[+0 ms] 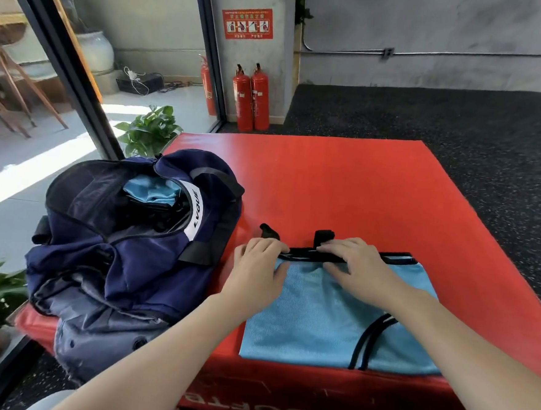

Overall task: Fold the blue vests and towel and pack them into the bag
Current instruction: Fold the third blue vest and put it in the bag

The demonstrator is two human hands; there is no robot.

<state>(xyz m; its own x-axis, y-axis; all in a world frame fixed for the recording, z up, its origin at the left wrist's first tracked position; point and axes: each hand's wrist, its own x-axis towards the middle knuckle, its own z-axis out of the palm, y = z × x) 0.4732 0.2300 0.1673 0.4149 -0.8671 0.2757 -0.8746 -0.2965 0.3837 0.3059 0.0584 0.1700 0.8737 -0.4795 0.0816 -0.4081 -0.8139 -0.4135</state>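
A light blue vest [328, 324] with black trim lies folded flat on the red mat [343, 190], near its front edge. My left hand [258, 268] rests on the vest's far left corner, fingers curled at the black edge. My right hand [354, 265] lies on the far edge beside it, fingers spread over the black trim. Two black straps stick out past the far edge. The navy duffel bag [125, 246] sits open at the mat's left side, with light blue cloth [150, 188] inside it.
Green potted plants [149, 129] stand left of the mat, and another is at the lower left. Red fire extinguishers [251, 97] lean by the wall at the back. Dark speckled floor surrounds the mat on the right. A glass partition runs along the left.
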